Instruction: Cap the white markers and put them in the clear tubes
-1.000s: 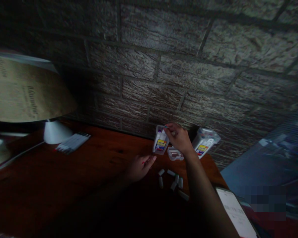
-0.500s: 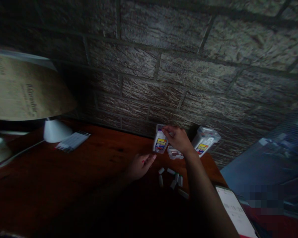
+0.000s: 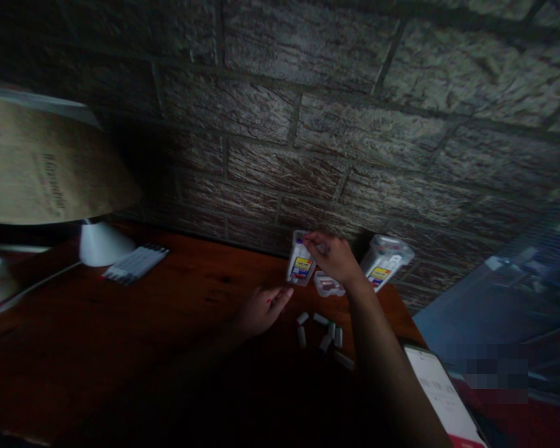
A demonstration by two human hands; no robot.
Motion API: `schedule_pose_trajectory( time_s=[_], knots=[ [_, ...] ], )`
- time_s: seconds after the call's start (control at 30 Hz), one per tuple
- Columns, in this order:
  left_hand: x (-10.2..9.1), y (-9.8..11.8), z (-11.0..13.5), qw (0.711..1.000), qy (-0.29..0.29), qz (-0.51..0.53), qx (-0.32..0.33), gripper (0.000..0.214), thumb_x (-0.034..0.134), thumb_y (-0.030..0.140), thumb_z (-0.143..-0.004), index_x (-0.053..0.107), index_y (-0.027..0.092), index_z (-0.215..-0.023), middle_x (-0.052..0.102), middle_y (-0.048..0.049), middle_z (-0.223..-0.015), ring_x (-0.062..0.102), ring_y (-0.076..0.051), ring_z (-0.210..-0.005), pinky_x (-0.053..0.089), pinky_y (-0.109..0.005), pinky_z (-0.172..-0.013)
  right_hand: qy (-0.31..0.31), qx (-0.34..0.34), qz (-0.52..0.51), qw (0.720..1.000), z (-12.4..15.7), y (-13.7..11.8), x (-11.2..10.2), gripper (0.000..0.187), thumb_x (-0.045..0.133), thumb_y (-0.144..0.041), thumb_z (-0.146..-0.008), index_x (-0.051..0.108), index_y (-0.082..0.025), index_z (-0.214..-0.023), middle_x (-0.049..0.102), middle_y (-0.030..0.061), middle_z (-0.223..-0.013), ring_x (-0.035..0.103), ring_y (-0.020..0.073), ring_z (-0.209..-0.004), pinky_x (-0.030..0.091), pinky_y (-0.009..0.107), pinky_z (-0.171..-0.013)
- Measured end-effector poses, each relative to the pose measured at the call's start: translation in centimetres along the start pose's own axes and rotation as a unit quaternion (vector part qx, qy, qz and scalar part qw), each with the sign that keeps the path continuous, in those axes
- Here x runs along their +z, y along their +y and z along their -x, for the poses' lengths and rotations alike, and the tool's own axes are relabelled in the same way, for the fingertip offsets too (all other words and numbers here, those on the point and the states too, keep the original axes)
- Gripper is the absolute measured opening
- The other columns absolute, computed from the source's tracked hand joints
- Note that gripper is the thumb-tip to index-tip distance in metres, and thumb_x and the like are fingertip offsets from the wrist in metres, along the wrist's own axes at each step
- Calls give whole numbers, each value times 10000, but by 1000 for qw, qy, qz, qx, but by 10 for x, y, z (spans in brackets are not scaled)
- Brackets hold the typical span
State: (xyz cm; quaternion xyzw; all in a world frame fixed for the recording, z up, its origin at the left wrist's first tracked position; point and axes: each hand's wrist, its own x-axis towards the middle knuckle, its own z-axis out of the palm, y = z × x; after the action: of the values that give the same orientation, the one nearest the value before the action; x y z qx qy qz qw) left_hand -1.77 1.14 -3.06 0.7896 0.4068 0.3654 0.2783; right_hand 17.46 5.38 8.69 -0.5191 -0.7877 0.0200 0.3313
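A clear plastic container (image 3: 301, 274) with a yellow and blue label stands upright by the wall. Over its top edge is my right hand (image 3: 333, 258), thumb and fingers pinched together; what they hold is too small to tell. A purple spot shows inside the container beside those fingertips. My left hand (image 3: 264, 309) lies low over the table with its fingers stretched out, holding nothing, its tips just short of the container's base. To the right of it, several short white cylinders (image 3: 331, 330), some with coloured ends, lie scattered on the wood.
A clear lid-like tray (image 3: 325, 285) and a second labelled container (image 3: 385, 261) stand to the right. White pens (image 3: 137, 264) lie in a row by a lamp (image 3: 98, 244). A phone (image 3: 441, 392) sits at the table's right edge. Behind runs a block wall (image 3: 280, 112).
The view has shifted very slightly. Both hands keep nearly the same places, the right at the container's top and the left beside its base.
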Motion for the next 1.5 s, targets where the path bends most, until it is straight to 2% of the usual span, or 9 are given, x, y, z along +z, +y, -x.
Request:
schedule_pose_trajectory(
  time_s=[0.5, 0.87, 1.23, 1.5],
  knots=[
    [0, 0, -1, 1000, -1, 16, -3, 516, 322, 494, -1017, 611, 190, -716, 661, -20, -678, 630, -153, -666, 426, -257, -676, 5, 6, 8, 1000, 0, 1, 0, 183, 573, -249, -941, 746, -216, -988, 790, 42, -949, 744, 202, -911, 512, 279, -842],
    [-1, 0, 0, 1000, -4, 15, -3, 527, 318, 504, -1016, 670, 179, -798, 651, -20, -664, 633, -155, -652, 427, -256, -657, 7, -1, -4, 1000, 1, 1, 0, 181, 585, -279, -937, 753, -223, -975, 791, 37, -983, 747, 203, -925, 528, 276, -829],
    [-1, 0, 0, 1000, -9, 8, -11, 541, 314, 511, -1016, 673, 175, -790, 656, -25, -667, 631, -157, -648, 423, -258, -643, -4, 5, -11, 1000, 1, 0, -2, 196, 582, -288, -933, 746, -215, -1010, 789, 39, -993, 745, 199, -928, 531, 280, -853],
    [1, -4, 0, 1000, -8, 10, -9, 546, 312, 523, -1017, 659, 179, -773, 667, -28, -682, 638, -160, -668, 434, -256, -660, 26, 9, 6, 1000, 0, 4, -2, 211, 569, -294, -929, 759, -230, -992, 790, 28, -931, 743, 188, -832, 531, 274, -806]
  ],
)
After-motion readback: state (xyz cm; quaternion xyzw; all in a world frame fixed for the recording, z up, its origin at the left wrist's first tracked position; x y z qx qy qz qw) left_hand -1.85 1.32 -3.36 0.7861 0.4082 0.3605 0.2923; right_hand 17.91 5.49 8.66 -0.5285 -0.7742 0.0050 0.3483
